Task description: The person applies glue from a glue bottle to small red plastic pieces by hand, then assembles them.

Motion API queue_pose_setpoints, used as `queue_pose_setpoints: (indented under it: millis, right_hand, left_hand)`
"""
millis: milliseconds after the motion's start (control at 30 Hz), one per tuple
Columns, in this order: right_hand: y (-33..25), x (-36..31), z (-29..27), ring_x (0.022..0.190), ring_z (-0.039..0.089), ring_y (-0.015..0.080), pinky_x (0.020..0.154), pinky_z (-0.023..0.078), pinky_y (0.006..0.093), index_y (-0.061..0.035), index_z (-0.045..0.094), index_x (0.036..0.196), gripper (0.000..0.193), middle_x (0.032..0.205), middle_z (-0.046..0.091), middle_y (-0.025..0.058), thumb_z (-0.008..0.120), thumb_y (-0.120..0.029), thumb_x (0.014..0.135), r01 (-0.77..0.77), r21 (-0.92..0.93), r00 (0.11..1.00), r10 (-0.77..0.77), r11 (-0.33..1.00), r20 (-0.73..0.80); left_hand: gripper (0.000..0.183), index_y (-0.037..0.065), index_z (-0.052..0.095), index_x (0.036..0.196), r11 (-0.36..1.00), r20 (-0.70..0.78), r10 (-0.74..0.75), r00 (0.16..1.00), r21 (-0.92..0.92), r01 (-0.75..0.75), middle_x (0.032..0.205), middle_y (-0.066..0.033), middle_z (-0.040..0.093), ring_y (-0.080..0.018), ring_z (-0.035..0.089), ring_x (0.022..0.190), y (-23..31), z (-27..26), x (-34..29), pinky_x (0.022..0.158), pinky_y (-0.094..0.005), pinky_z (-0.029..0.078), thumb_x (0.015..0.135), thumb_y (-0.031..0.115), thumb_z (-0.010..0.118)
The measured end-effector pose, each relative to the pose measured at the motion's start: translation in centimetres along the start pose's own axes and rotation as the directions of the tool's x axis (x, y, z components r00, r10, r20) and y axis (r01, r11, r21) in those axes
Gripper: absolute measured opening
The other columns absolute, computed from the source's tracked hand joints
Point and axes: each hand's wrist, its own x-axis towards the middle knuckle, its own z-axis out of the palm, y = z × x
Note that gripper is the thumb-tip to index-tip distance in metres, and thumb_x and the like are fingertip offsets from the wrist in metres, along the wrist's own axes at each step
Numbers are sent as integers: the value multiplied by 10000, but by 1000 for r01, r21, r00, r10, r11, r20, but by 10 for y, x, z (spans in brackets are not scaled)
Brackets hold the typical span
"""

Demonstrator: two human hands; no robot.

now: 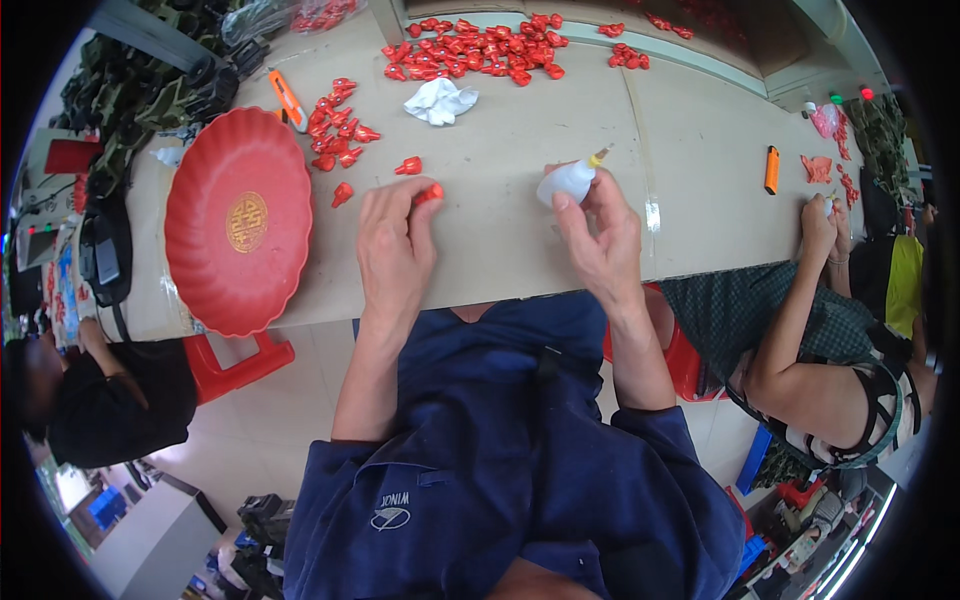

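Note:
Between the thumb and fingers of my left hand (390,245) is a small red plastic part (430,193). My right hand (608,240) grips a small white squeeze bottle (568,183) with a yellow collar and a thin nozzle, which tilts up and to the right. Two single red parts lie just beyond and beside my left hand, one red piece (408,166) ahead of it and another (342,193) to its left. A loose cluster of red parts (338,128) sits farther off.
A big heap of red parts (475,50) lies at the table's back, behind a crumpled white tissue (440,101). A red scalloped tray (195,230) and an orange cutter (287,98) are at left. Another orange cutter (771,170) lies rightward, near a co-worker's hands (818,230).

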Motion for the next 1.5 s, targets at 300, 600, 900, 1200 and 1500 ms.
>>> queue_pose_setpoints:
  millis: [300, 600, 900, 1200, 1500]
  right_hand:
    - [-7, -29, 31, 803, 577, 217, 708, 455, 300, 14, 490, 1104, 326, 935, 571, 141, 587, -151, 841, 145, 194, 986, -125, 970, -111]
    - [-13, -34, 28, 843, 577, 173, 738, 461, 277, 13, 473, 1136, 339, 965, 589, 124, 576, -133, 849, 181, 273, 982, -161, 945, -96]
    - [-37, -43, -22, 757, 595, 120, 679, 471, 236, 9, 541, 1040, 347, 850, 631, 84, 698, -62, 738, 225, 12, 974, -226, 974, 6]
    - [-42, -42, -17, 617, 552, 155, 558, 431, 242, 4, 617, 933, 334, 728, 605, 83, 764, -92, 648, 239, -8, 970, -238, 971, 54]
    - [-41, -41, -15, 542, 505, 162, 505, 388, 254, 8, 641, 912, 323, 660, 598, 87, 768, -74, 627, 273, -65, 961, -268, 960, 72]
  left_hand:
    - [225, 9, 542, 1068, 343, 574, -167, 802, -729, 593, 895, -44, 619, -77, 581, 820, 30, 4, -31, 522, -152, 418, 878, 129, 561]
    - [160, 3, 552, 1019, 159, 559, -116, 821, -805, 571, 920, -75, 614, -99, 559, 751, 16, 5, -32, 628, -199, 451, 877, 77, 545]
    - [167, 41, 513, 1039, -255, 610, 28, 792, -762, 596, 832, -51, 526, -118, 481, 752, 6, 9, -25, 654, -232, 383, 908, 145, 505]
    - [172, 55, 496, 1044, -302, 633, 70, 771, -723, 621, 863, -46, 520, -123, 480, 770, 6, 9, -25, 655, -237, 376, 906, 157, 508]
    - [179, 59, 491, 1055, -315, 630, 94, 771, -716, 624, 887, -50, 528, -123, 483, 772, 3, 10, -27, 652, -233, 380, 906, 157, 507]
